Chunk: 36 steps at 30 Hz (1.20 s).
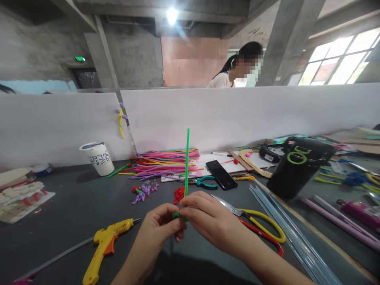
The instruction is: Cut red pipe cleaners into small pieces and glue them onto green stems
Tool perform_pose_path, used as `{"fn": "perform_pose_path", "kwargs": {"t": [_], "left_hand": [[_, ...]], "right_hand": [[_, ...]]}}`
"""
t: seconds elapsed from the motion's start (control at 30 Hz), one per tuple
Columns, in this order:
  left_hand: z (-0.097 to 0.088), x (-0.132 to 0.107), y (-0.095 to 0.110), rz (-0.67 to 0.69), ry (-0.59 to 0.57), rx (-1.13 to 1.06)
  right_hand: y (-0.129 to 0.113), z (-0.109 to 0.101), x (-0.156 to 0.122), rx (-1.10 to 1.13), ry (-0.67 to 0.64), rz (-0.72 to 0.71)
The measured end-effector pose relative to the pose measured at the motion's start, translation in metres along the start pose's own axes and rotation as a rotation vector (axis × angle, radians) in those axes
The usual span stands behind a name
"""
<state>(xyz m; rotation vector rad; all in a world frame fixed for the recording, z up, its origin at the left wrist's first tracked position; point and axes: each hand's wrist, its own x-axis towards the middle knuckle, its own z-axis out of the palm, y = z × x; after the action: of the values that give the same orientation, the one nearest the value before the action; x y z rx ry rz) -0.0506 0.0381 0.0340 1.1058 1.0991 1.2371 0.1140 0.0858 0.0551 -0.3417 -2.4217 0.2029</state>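
Both of my hands meet low in the middle of the view, above the dark table. Pinched between them is a green pipe cleaner (187, 162); its long straight end rises upright, and its lower part is bent into a small green loop at the fingertips. My left hand (162, 225) closes thumb and fingers on the bent part. My right hand (209, 219) grips the stem just above it, its fingers partly hiding the loop. Just beyond the fingers is a pile of small red pieces (179, 194), with purple pieces (145, 193) to its left.
A yellow glue gun (105, 245) lies at left, scissors (261, 225) at right beside clear glue sticks (285, 229). Behind are bundled pipe cleaners (163, 162), pliers (206, 183), a phone (221, 174), a white cup (97, 159) and a black container (297, 168). A person (224, 79) is beyond the partition (208, 114).
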Motion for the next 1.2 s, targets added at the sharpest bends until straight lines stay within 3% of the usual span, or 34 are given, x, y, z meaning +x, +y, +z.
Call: {"fn": "perform_pose_path", "kwargs": {"t": [0.13,0.2,0.37,0.57,0.83,0.97,1.07,1.2], "left_hand": [[-0.010,-0.003,-0.009,0.176,0.050,0.286],[-0.015,-0.005,-0.012,0.106,0.055,0.256],[-0.016,-0.009,-0.009,-0.169,-0.099,-0.067],[-0.009,-0.010,-0.006,-0.196,-0.166,-0.071],[-0.008,-0.016,-0.008,0.002,-0.083,0.130],[-0.003,-0.019,-0.006,0.089,-0.017,0.140],[0.000,-0.021,-0.008,0.133,0.076,0.110],[0.003,-0.020,-0.015,0.123,0.211,0.041]], "right_hand": [[-0.002,0.008,-0.006,-0.048,-0.062,-0.020],[-0.003,0.010,-0.008,-0.044,-0.098,-0.021],[-0.006,0.005,-0.007,-0.006,-0.122,0.007],[-0.007,0.001,-0.009,0.015,-0.105,0.009],[-0.012,0.000,-0.007,0.080,-0.044,0.104],[-0.018,0.002,-0.005,0.291,0.022,0.329],[-0.020,0.011,-0.006,0.413,0.092,0.450],[-0.020,0.025,-0.008,0.443,0.167,0.449]]}}
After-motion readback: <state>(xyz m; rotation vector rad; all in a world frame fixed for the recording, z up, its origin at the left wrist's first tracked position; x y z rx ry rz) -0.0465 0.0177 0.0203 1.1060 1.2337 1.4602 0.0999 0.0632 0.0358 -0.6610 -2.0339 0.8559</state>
